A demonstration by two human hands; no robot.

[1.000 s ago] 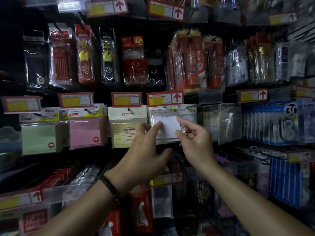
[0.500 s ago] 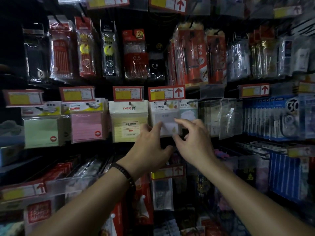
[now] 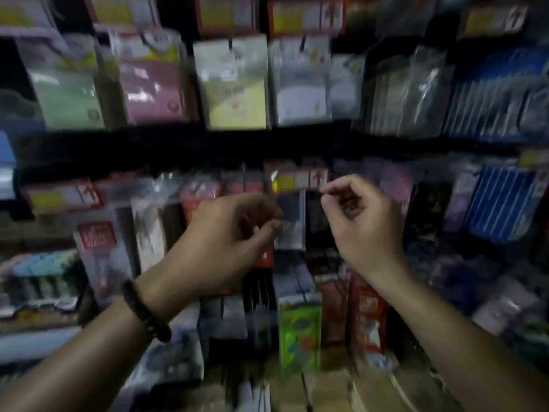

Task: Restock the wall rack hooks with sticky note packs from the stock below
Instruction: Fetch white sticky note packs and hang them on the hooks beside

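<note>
Dim light and heavy motion blur soften a dark wall rack (image 3: 208,144) crowded with hanging stationery. At twelve o'clock, red-and-yellow price tags (image 3: 306,19) cross the top. At three o'clock hang blue striped packets (image 3: 502,203). Toward six o'clock stands a green box (image 3: 300,337); at nine o'clock, pale blue items (image 3: 44,263).

Sticky note packs hang in a blurred row on the wall rack hooks: green (image 3: 69,99), pink (image 3: 151,93), yellow (image 3: 236,96) and white (image 3: 301,93). Each sits in a clear sleeve, side by side.
</note>
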